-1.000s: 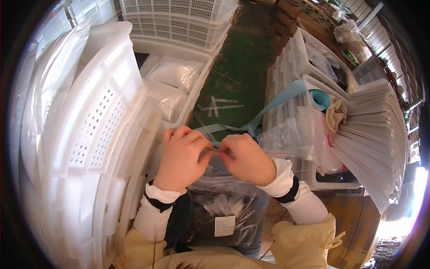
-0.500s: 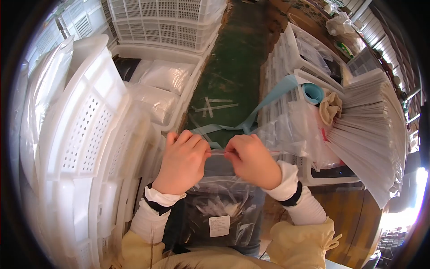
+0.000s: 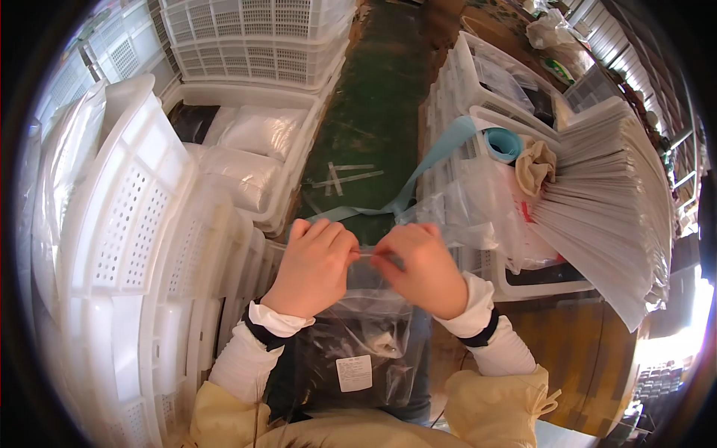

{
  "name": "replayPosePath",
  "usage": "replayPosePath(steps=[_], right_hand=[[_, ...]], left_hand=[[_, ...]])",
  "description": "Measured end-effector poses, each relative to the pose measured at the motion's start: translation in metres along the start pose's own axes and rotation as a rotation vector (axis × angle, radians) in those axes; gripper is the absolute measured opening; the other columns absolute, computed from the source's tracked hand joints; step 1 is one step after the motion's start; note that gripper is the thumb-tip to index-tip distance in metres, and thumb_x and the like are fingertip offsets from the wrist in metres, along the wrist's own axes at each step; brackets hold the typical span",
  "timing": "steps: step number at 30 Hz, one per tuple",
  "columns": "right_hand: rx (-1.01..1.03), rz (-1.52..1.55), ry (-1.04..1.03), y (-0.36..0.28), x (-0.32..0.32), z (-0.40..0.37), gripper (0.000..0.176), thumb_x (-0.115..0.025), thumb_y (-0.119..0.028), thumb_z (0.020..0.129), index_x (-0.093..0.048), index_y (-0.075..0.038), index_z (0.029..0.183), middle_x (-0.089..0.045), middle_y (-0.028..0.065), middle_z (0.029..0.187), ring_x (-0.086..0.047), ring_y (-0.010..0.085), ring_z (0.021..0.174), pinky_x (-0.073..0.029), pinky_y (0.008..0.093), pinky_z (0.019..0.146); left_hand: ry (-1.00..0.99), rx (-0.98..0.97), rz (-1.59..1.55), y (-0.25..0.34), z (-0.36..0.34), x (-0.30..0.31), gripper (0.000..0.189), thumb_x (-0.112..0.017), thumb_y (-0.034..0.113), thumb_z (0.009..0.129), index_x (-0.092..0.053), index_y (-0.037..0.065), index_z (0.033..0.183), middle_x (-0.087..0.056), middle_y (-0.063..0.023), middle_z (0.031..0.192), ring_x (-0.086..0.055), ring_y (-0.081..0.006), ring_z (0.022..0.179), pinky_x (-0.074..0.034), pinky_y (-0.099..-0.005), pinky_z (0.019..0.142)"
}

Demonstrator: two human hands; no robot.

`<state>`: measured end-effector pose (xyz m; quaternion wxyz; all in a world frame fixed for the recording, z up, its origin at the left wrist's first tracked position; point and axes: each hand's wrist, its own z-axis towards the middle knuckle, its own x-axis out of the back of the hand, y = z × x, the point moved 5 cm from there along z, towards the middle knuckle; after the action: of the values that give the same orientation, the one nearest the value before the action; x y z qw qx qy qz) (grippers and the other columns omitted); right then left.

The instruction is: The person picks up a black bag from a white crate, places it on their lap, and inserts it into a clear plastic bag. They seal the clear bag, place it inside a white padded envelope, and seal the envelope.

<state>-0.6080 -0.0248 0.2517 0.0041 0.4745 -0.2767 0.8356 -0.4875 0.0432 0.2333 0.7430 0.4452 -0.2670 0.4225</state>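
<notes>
A clear plastic bag (image 3: 373, 328) hangs in front of me, with dark contents and a white printed label (image 3: 354, 373) low on its front. My left hand (image 3: 315, 265) pinches the bag's top edge from the left side. On the right, my right hand (image 3: 420, 267) pinches the same edge, its fingertips close to those of my left hand. A light blue strip (image 3: 433, 160) lies just beyond the hands and runs to a blue roll (image 3: 503, 144) at the right.
White perforated crates (image 3: 138, 216) stand at the left. Behind them a crate holds white packages (image 3: 261, 133). Thin clear strips (image 3: 334, 179) lie on the green surface (image 3: 377, 97). At the right are stacked crates (image 3: 478, 82), a beige cloth (image 3: 535, 166) and a thick stack of white bags (image 3: 605, 201).
The whole view has shifted slightly, with the crates and strips now further left. Both hands still pinch the bag's edge, and the bag's front has changed its folds a little.
</notes>
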Motion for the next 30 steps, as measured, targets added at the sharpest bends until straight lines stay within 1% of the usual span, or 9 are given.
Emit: replayPosePath(steps=[3, 7, 9, 12, 15, 18, 24, 27, 30], right_hand=[[-0.016, -0.046, -0.032, 0.005, 0.010, -0.006, 0.011, -0.066, -0.005, 0.065, -0.056, -0.008, 0.069, -0.054, 0.0047, 0.068, -0.052, 0.0243, 0.067, -0.035, 0.0344, 0.068], [-0.011, -0.078, 0.030, 0.004, 0.009, -0.010, 0.010, -0.066, -0.005, 0.065, -0.057, -0.008, 0.069, -0.056, 0.0028, 0.068, -0.052, 0.0225, 0.068, -0.034, 0.0340, 0.069], [-0.028, -0.094, 0.039, 0.003, 0.020, -0.011, 0.010, -0.065, -0.004, 0.065, -0.057, -0.008, 0.069, -0.056, 0.0023, 0.068, -0.052, 0.0216, 0.068, -0.033, 0.0343, 0.070], [-0.104, -0.109, -0.029, 0.012, 0.029, -0.018, 0.012, -0.069, -0.004, 0.066, -0.058, -0.008, 0.070, -0.059, 0.0006, 0.071, -0.052, 0.0211, 0.070, -0.033, 0.0330, 0.073], [-0.053, -0.119, 0.003, 0.008, 0.026, -0.020, 0.013, -0.070, -0.005, 0.065, -0.058, -0.007, 0.070, -0.060, 0.0021, 0.071, -0.052, 0.0229, 0.069, -0.034, 0.0342, 0.072], [-0.115, 0.035, 0.047, 0.018, 0.033, -0.023, 0.011, -0.067, -0.004, 0.066, -0.057, -0.007, 0.069, -0.056, 0.0042, 0.066, -0.052, 0.0248, 0.070, -0.037, 0.0359, 0.068], [-0.108, 0.047, 0.115, 0.021, 0.038, -0.033, 0.013, -0.068, 0.002, 0.064, -0.057, -0.002, 0.068, -0.057, 0.0090, 0.067, -0.051, 0.0280, 0.063, -0.040, 0.0369, 0.058], [-0.326, 0.241, 0.161, 0.031, 0.046, -0.041, 0.013, -0.071, 0.003, 0.063, -0.061, 0.000, 0.070, -0.055, 0.0101, 0.066, -0.051, 0.0241, 0.061, -0.040, 0.0321, 0.054], [-0.235, 0.004, 0.167, 0.022, 0.050, -0.046, 0.013, -0.070, 0.005, 0.064, -0.061, -0.001, 0.072, -0.056, 0.0098, 0.066, -0.052, 0.0230, 0.061, -0.041, 0.0302, 0.055]], left_hand=[[0.017, -0.020, 0.013, 0.006, 0.002, -0.002, 0.009, -0.062, 0.005, 0.074, -0.054, 0.006, 0.078, -0.053, -0.0038, 0.077, -0.050, -0.0220, 0.078, -0.033, -0.0343, 0.073], [-0.047, -0.061, 0.002, 0.014, 0.006, -0.014, 0.009, -0.062, 0.005, 0.073, -0.055, 0.007, 0.078, -0.053, -0.0038, 0.077, -0.050, -0.0217, 0.077, -0.033, -0.0341, 0.073], [-0.024, -0.074, -0.010, 0.011, 0.008, -0.009, 0.008, -0.062, 0.005, 0.073, -0.055, 0.007, 0.077, -0.053, -0.0039, 0.076, -0.050, -0.0219, 0.075, -0.033, -0.0345, 0.072], [0.014, -0.079, -0.074, 0.016, 0.011, -0.006, 0.007, -0.062, 0.005, 0.073, -0.055, 0.006, 0.075, -0.052, -0.0046, 0.074, -0.051, -0.0226, 0.074, -0.033, -0.0345, 0.071], [0.019, -0.095, -0.152, 0.024, 0.016, -0.012, 0.007, -0.062, 0.005, 0.072, -0.055, 0.006, 0.075, -0.052, -0.0054, 0.073, -0.051, -0.0237, 0.073, -0.034, -0.0342, 0.069], [0.013, -0.111, -0.180, 0.023, 0.018, -0.012, 0.007, -0.062, 0.005, 0.073, -0.056, 0.005, 0.075, -0.052, -0.0062, 0.073, -0.052, -0.0247, 0.072, -0.035, -0.0339, 0.067], [-0.010, -0.121, -0.231, 0.025, 0.024, -0.019, 0.006, -0.062, 0.005, 0.073, -0.056, 0.005, 0.074, -0.052, -0.0063, 0.073, -0.052, -0.0249, 0.070, -0.037, -0.0339, 0.068], [-0.042, -0.117, -0.220, 0.028, 0.025, -0.019, 0.006, -0.064, 0.008, 0.073, -0.058, 0.005, 0.074, -0.054, -0.0053, 0.073, -0.053, -0.0246, 0.071, -0.038, -0.0335, 0.068], [-0.064, -0.120, -0.167, 0.028, 0.025, -0.019, 0.007, -0.065, 0.011, 0.072, -0.060, 0.006, 0.073, -0.055, -0.0045, 0.074, -0.054, -0.0242, 0.071, -0.038, -0.0334, 0.068]])
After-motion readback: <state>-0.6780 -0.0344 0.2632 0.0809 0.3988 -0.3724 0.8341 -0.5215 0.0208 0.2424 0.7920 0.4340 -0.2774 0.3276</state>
